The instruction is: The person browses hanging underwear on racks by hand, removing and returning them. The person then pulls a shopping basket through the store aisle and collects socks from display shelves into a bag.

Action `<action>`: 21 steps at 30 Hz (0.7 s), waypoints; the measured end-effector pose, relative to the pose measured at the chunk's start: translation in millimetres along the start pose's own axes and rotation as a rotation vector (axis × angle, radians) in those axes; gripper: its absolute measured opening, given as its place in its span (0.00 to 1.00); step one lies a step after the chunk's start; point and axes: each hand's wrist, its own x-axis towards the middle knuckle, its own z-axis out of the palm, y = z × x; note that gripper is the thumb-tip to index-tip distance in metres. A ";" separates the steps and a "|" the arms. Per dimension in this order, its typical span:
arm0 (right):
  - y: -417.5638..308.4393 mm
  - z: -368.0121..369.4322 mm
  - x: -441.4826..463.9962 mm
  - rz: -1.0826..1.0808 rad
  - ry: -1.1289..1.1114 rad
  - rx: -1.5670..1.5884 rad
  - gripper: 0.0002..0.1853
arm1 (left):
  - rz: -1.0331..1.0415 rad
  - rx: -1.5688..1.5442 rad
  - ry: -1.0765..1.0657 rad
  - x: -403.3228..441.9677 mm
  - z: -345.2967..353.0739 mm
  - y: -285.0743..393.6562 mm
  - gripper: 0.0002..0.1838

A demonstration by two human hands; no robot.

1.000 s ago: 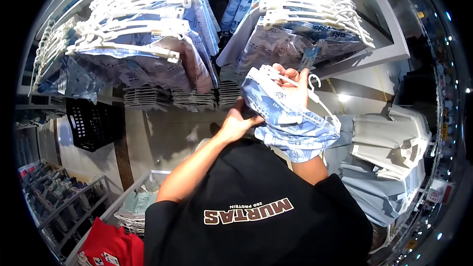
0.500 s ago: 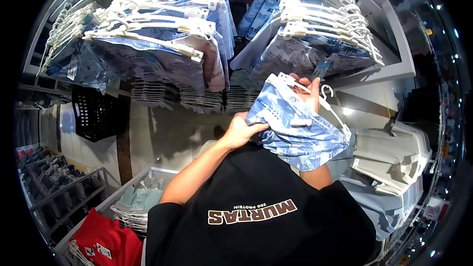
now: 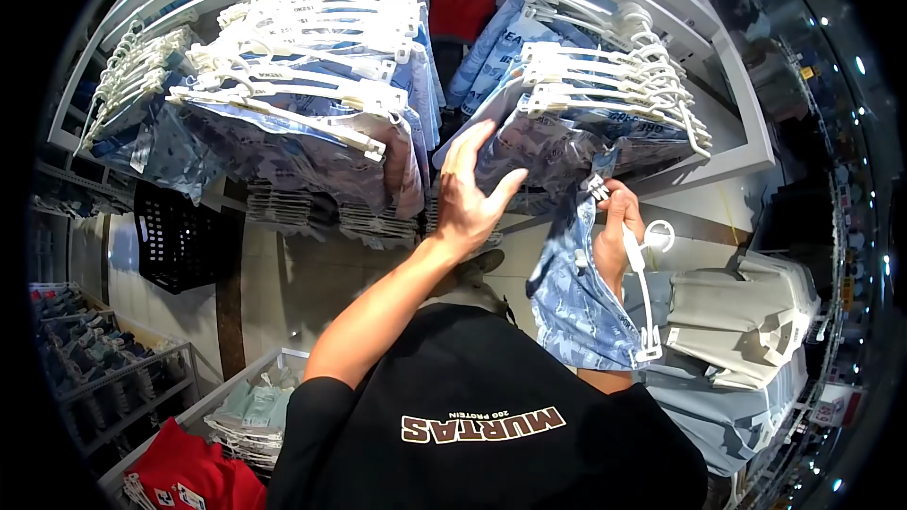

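My right hand [image 3: 614,238] grips a white clip hanger [image 3: 645,297], with its hook sticking out to the right. Blue patterned shorts [image 3: 572,307] hang from it, bunched and tilted, in front of my chest. Apart from them, my left hand [image 3: 468,196] is raised with fingers spread, holding nothing. Its fingertips are close to the right-hand row of hanging shorts [image 3: 548,142]; whether they touch the cloth I cannot tell. White clip hangers [image 3: 605,85] carry that row.
To the left hangs another packed row of blue shorts [image 3: 293,156] inside the white rack frame [image 3: 746,146]. A black basket [image 3: 184,236] stands at left. Grey and beige garments [image 3: 737,321] are at right, red clothing [image 3: 189,467] at lower left.
My left hand has let go of the shorts and moved up toward the rack, its fingers opening. My right hand has lowered slightly, and the shorts now hang narrower and further right.
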 end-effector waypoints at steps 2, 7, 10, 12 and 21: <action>-2.6 -5.2 3.9 -0.011 0.029 -0.006 0.19 | 0.011 -0.045 0.040 14.7 10.9 11.1 0.33; 1.9 -18.1 7.5 -0.086 0.036 -0.059 0.18 | -0.056 -0.102 -0.020 18.6 10.3 38.7 0.20; -0.6 -22.1 2.7 -0.055 0.007 -0.058 0.18 | -0.012 -0.148 -0.142 20.2 6.1 44.9 0.16; -5.9 -22.7 -0.7 -0.039 -0.061 0.063 0.18 | -0.010 -0.270 -0.197 23.8 15.0 45.3 0.13; -37.6 -24.4 -9.1 -0.101 -0.115 0.351 0.13 | -0.136 -0.394 -0.237 32.2 10.2 62.4 0.11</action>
